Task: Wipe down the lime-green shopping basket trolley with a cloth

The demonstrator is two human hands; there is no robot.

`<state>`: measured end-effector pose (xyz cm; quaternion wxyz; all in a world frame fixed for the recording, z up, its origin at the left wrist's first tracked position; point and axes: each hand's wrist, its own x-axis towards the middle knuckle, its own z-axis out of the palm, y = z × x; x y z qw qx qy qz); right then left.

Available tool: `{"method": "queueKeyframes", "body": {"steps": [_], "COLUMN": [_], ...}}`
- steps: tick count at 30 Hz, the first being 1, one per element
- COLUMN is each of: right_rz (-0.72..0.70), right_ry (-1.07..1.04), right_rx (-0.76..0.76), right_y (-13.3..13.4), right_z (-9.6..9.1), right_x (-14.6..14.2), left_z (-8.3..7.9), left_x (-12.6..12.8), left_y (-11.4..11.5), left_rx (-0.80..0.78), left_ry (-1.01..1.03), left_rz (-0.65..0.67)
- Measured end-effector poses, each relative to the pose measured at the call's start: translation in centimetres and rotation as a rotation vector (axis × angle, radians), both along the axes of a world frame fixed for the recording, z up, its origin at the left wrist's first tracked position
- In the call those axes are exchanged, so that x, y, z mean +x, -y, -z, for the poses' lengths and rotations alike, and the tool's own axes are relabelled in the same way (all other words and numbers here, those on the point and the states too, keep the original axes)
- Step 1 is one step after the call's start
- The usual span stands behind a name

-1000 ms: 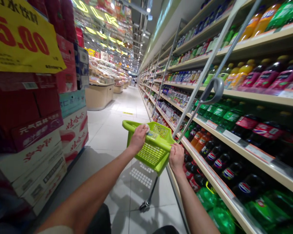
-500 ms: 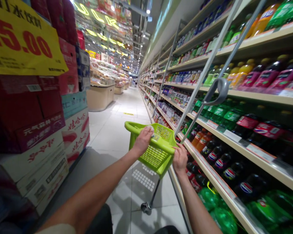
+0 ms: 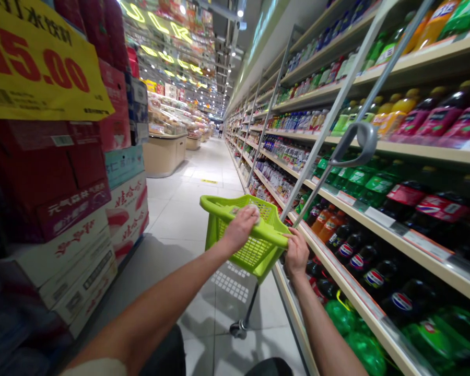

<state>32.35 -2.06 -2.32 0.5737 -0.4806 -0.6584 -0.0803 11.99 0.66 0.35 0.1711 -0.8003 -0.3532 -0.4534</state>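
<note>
Left hand [image 3: 239, 228] has a crumpled white wad [image 3: 254, 211] bunched under curled fingers (cloth or tissue, can't tell which) right at the near rim [image 3: 270, 235] of a lime-green shopping basket [image 3: 254, 253], middle of the frame. Right hand [image 3: 297, 253] is closed around the rim's near right corner, a bit right of center. Looks like a wipe-down to me.

If so, I'd let the right hand do the bracing. The basket sits up on a pole with a caster [image 3: 238, 329] below it, lower middle of the frame, so hard scrubbing could roll or twist the whole thing. Light, even strokes along the rim, wad flat under the fingers, and roll it round the edge to get the underside too. I'd also shift the right hand at some point, since that corner's covered by the grip. Easy to miss, imo.

As for the basket: bright lime plastic, smooth fat rim, perforated walls with rows of little holes, and the rim slopes down to the right in frame. Can't make out any actual dirt on it from here. There's a grey loop handle [image 3: 354, 146] on a rod, upper right, running down toward the basket's right side.
</note>
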Motion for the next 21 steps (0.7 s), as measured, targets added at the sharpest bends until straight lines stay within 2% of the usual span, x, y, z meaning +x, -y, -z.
{"method": "queueKeyframes", "body": {"steps": [3,5,7,10,12,14,19,21], "right_rz": [-0.016,-0.015,-0.009,-0.002,0.022,0.084,0.198,0.199], "right_ry": [0.019,0.033,0.046,0.062,0.083,0.132,0.308,0.33], "right_rx": [-0.013,-0.017,-0.018,-0.015,-0.01,-0.01,-0.058,-0.068], "right_y": [-0.3,-0.4,-0.3,-0.2,-0.1,0.0,0.5,0.7], "right_z": [0.0,0.0,0.1,0.0,-0.1,-0.4,-1.2,-1.3], "right_x": [0.0,0.1,0.3,0.4,0.2,-0.4,-2.7,-3.1], "left_z": [0.2,0.3,0.3,0.0,-0.3,-0.4,0.2,0.4], "left_x": [3.9,4.7,3.4,-0.4,-1.8,-1.4,2.7,2.4], "left_y": [1.5,1.8,1.3,0.0,-0.3,0.0,1.3,1.1], "left_rx": [0.058,0.069,0.049,-0.019,-0.06,-0.072,0.015,0.044], "left_ry": [-0.163,-0.17,-0.112,0.05,0.108,0.052,-0.173,-0.186], "left_rz": [0.141,0.158,0.122,-0.016,-0.091,-0.079,0.106,0.149]}}
